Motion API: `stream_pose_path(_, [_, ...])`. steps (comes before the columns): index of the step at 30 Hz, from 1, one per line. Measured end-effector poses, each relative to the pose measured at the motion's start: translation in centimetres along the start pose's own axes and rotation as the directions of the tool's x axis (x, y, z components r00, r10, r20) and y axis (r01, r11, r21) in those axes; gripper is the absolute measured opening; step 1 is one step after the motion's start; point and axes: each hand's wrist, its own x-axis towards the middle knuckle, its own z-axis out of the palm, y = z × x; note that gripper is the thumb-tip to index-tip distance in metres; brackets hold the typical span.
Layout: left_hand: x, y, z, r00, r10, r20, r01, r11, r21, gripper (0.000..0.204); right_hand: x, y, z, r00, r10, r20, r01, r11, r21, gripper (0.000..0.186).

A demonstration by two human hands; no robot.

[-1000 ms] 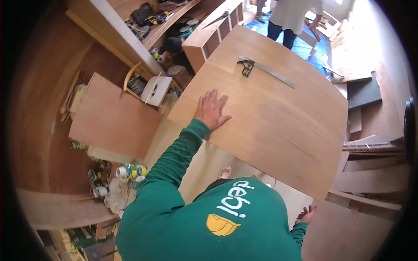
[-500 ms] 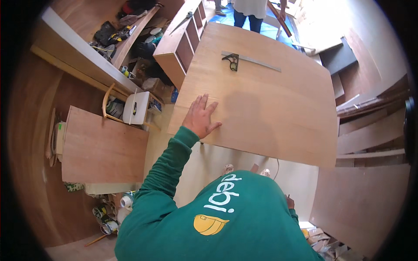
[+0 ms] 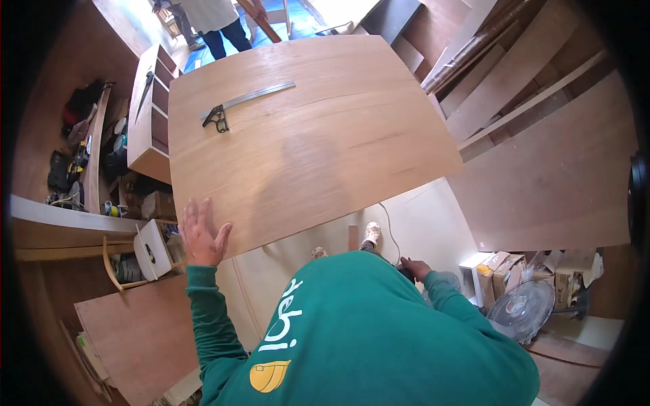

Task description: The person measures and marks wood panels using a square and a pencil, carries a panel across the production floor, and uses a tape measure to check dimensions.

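Observation:
My left hand (image 3: 201,237) lies flat with fingers spread on the near left corner of a large plywood sheet (image 3: 365,142). A combination square (image 3: 218,118) with a black head and a steel rule rests on the sheet, beyond my left hand. Low at my right side, my right hand (image 3: 414,268) is closed around a dark object whose kind I cannot make out. A thin cord (image 3: 388,223) runs from under the sheet's near edge toward that hand.
A standing fan (image 3: 521,310) and cardboard boxes (image 3: 509,271) are at the right. Plywood boards (image 3: 542,169) lean beyond them. An open wooden cabinet frame (image 3: 145,111) and a white chair (image 3: 153,250) stand left. Another person (image 3: 210,20) holds a wooden piece at the far side.
My view has swung to the right, so the sheet and square appear farther left. My right hand, mostly hidden before, now shows more. My left hand stays on the sheet.

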Motion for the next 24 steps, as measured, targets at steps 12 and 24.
stream_pose_path(12, [1.5,-2.1,-0.1,0.932,-0.301,-0.201,0.295,0.953,-0.063,0.096,8.9,0.5,-13.3,0.5,-0.03,-0.866,0.55,0.783,0.29,0.041])
stream_pose_path(24, [3.9,-5.6,4.6,0.811,-0.576,-0.107,0.502,0.778,-0.378,0.072,12.1,-15.6,-39.1,0.589,-0.266,-0.763,0.153,0.964,-0.218,0.035])
